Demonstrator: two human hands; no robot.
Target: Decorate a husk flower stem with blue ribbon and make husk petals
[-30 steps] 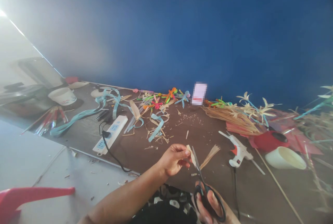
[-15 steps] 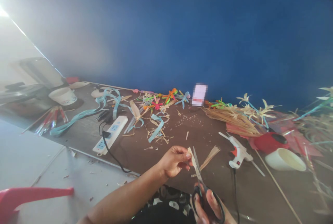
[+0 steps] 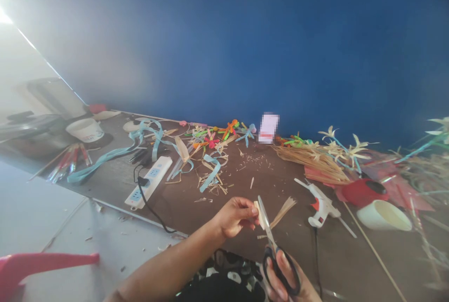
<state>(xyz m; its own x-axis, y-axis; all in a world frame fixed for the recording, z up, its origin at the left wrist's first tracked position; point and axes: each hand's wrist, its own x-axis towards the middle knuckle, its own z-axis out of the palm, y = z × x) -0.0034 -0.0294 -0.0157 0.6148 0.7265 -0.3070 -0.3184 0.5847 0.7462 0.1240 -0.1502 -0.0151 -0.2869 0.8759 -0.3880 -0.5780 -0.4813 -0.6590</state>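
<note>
Between the thumb and fingers of my left hand (image 3: 238,217) is a pale dried-leaf strip (image 3: 260,215), pinched upright. My right hand (image 3: 286,276) is wrapped through the black handles of a pair of scissors (image 3: 269,234). Their metal blades, nearly together, lie along the right side of the strip; whether they bite into it I cannot tell. Just right of the blades, a small fan of dried strips (image 3: 285,210) lies on the brown table (image 3: 242,189).
A white glue gun (image 3: 322,206) and a cream cup (image 3: 384,215) are to the right. Straw-coloured strips (image 3: 312,159) and pale flowers (image 3: 351,147) lie behind them. On the left are a power strip (image 3: 149,182), light-blue ribbon (image 3: 101,159) and a white tub (image 3: 85,129).
The scissor blades have come together from a slightly parted position. My right hand has shifted a little, and my left hand stays almost in place with the strip.
</note>
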